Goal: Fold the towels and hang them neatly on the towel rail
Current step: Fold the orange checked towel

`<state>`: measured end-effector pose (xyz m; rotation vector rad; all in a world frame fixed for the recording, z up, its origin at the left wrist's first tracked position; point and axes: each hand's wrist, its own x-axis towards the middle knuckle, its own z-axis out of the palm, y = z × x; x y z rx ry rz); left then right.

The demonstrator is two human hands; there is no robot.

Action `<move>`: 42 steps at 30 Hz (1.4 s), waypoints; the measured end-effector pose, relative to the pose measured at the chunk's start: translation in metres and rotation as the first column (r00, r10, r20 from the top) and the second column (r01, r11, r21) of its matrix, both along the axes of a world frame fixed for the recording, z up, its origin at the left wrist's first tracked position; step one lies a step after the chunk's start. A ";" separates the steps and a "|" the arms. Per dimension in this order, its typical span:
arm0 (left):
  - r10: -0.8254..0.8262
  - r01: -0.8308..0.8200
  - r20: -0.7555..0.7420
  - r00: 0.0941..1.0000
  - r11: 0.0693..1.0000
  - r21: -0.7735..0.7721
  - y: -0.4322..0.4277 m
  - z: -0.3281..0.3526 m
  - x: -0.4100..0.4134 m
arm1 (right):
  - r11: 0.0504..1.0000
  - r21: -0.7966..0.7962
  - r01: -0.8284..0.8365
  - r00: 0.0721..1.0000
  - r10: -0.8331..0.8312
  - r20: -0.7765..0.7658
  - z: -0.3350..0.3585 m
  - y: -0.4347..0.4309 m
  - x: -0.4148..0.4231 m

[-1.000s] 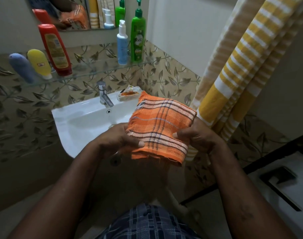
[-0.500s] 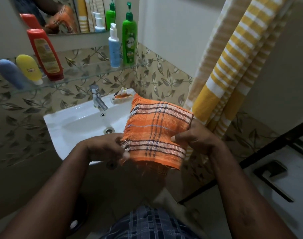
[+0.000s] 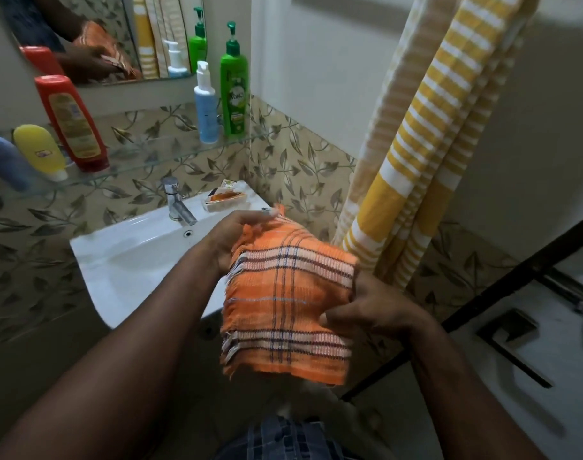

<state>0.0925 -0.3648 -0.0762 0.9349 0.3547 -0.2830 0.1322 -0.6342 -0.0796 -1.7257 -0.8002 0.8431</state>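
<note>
Bathroom sink [image 3: 124, 260] partly behind orange towel [image 3: 283, 300], left hand [image 3: 230, 240] and right hand [image 3: 373, 313] fingers [image 3: 255, 216] around it, mostly hidden.

I see the yellow striped towel [image 3: 416, 167] hanging close on the right, just beyond the orange towel [image 3: 283, 300]. On the left, the sink [image 3: 117, 260] and its tap [image 3: 177, 204] crowd in, with the glass shelf [image 3: 157, 154] of bottles [image 3: 233, 84] overhanging. Open air lies below, toward me.

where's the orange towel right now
Head view, centre: the folded orange towel is held by the left hand at its top-left corner and the right hand on its right edge, just right of the sink.
</note>
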 end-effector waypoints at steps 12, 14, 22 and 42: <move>-0.214 0.162 0.240 0.947 0.962 0.219 0.019 0.049 -0.028 | 0.794 0.475 0.380 0.650 0.136 -0.747 -0.003 0.056 0.026; -0.184 0.126 0.263 0.947 0.967 0.222 0.033 0.060 -0.031 | 0.752 0.477 0.454 0.730 -0.006 -0.684 0.037 0.080 0.036; -0.104 0.241 0.421 0.901 0.928 -0.285 0.083 0.008 -0.047 | 0.750 0.558 0.355 0.882 -0.070 -0.466 0.084 0.100 0.051; -0.054 -0.379 0.780 0.624 0.851 0.363 0.122 0.259 0.121 | 0.738 0.674 -0.030 0.792 -0.394 0.467 0.251 0.164 0.161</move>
